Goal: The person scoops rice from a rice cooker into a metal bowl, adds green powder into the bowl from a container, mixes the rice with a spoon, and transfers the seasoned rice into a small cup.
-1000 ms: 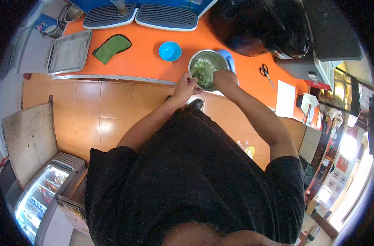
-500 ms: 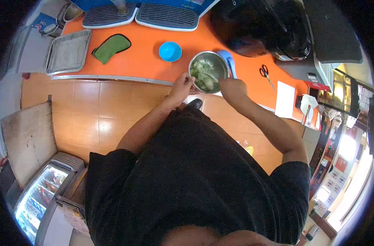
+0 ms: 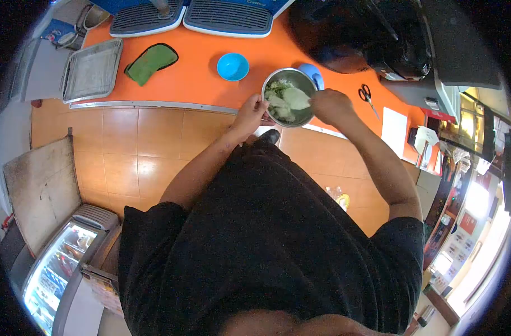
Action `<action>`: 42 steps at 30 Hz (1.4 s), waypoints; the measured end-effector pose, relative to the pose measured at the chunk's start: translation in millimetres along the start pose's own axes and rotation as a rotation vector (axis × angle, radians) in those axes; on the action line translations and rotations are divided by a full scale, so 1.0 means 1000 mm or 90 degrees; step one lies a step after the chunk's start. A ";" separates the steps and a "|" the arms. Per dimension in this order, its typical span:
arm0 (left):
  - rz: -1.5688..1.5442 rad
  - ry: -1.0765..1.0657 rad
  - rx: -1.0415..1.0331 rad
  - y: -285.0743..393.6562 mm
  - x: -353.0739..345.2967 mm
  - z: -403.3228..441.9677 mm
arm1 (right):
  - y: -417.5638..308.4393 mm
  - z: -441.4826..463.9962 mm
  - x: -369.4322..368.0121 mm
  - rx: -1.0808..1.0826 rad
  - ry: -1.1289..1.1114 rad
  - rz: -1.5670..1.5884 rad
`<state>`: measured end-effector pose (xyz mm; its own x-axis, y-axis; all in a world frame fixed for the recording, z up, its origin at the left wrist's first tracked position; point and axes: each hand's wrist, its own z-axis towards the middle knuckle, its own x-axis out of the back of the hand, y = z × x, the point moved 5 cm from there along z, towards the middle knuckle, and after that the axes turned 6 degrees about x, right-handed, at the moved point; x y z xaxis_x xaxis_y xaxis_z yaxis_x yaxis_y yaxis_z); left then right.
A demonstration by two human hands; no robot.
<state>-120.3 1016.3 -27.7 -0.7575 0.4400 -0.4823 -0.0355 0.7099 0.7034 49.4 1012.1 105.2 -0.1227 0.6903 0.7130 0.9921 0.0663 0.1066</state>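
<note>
Green pad; orange counter gives room from there to blue bowl. Left hand clamped on rim of metal bowl at counter's front edge; bowl looks stiff, light, slick; rim best hold. Mixture inside seems soft, clumpy. Right hand closed around pale utensil; scissors farther right.

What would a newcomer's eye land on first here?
Probably the bright orange counter across the upper part of the view, with a small blue bowl on it. At the counter's front edge, the left hand grips a metal bowl of pale greenish food, and the right hand holds a pale spoon-like utensil in it. Scissors lie farther right.
</note>
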 end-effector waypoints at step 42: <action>-0.004 0.039 -0.021 -0.005 -0.015 -0.008 | -0.014 0.022 -0.009 -0.046 0.010 -0.074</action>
<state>-114.0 1002.3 -19.9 -0.7959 0.4004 -0.4540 -0.0611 0.6930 0.7183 37.2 1020.9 82.0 -0.2378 0.6695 0.7037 0.9667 0.0928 0.2383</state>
